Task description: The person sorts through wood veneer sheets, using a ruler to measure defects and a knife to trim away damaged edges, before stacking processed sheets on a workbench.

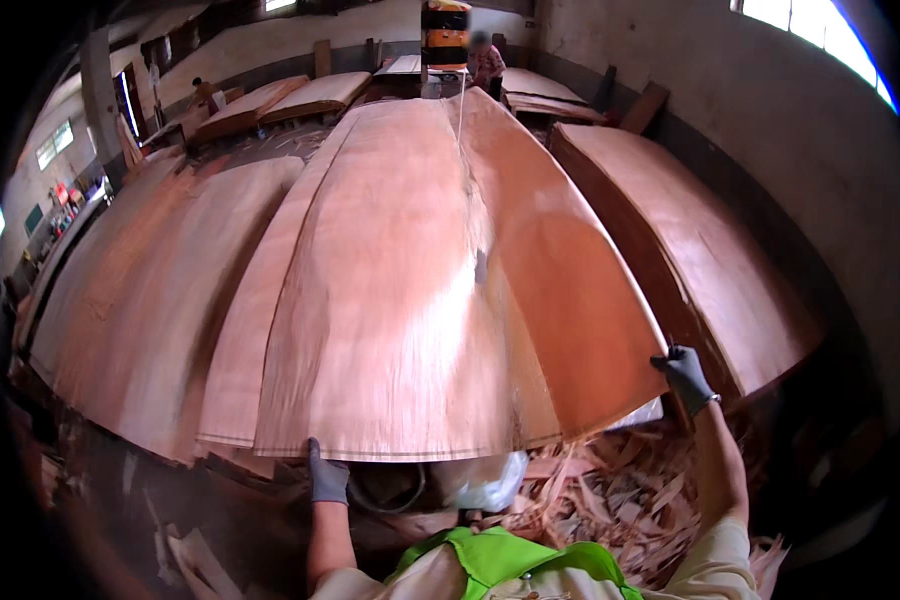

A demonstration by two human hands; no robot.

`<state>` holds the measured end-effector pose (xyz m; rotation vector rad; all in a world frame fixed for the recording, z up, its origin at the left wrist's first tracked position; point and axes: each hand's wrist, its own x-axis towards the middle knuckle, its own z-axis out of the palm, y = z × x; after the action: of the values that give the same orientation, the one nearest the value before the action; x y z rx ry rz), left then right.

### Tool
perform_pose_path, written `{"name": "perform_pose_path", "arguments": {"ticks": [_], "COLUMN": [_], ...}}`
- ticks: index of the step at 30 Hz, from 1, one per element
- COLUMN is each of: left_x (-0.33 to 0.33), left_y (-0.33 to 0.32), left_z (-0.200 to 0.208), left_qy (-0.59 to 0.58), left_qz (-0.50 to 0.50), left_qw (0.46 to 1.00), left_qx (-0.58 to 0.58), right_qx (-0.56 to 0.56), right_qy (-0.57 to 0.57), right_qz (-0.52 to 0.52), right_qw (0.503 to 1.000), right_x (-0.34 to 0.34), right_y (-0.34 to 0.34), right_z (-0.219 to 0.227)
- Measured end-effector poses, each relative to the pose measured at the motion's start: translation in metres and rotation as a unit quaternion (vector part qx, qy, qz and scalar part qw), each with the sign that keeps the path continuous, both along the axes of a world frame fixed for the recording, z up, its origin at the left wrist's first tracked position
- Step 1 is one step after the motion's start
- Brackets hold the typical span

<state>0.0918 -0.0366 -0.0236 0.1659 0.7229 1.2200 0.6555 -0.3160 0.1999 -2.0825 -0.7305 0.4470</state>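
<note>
A long, thin sheet of pinkish wood veneer [390, 300] stretches away from me on top of a stack. My left hand [330, 474], in a grey glove, pinches its near edge; the fingers beneath are hidden. At the right, an orange-brown veneer sheet [580, 310] rises in a curve. My right hand [687, 377], also gloved in grey, grips its near right corner with the fingers closed. A ragged split with a small dark gap [481, 265] runs lengthwise between the two surfaces.
More veneer stacks lie left [160, 300] and right [690, 240]. Torn wood scraps [610, 490] and a clear plastic bag [490, 485] are below the near edge. A yellow-and-black hoist block [446, 40] hangs ahead. One person [487, 62] stands at the far end, another [206, 95] far left.
</note>
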Motion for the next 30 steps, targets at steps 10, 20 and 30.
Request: {"name": "perform_pose_path", "arguments": {"ticks": [10,20,30], "left_x": [0.113,0.148,0.238], "left_y": [0.039,-0.032,-0.072], "left_z": [-0.039,0.028,-0.002], "left_qy": [0.051,0.172,0.152], "left_qz": [0.000,0.092,-0.192], "left_qw": [0.994,0.981,0.969], "left_qx": [-0.094,0.008,0.039], "right_qx": [-0.029,-0.190,-0.205], "right_qy": [0.060,-0.172,-0.118], "right_qz": [-0.001,-0.065,-0.079], "right_qw": [0.998,0.964,0.968], "right_x": [0.089,0.025,-0.059], "right_y": [0.077,-0.054,-0.182], "right_z": [-0.040,-0.145,-0.241]}}
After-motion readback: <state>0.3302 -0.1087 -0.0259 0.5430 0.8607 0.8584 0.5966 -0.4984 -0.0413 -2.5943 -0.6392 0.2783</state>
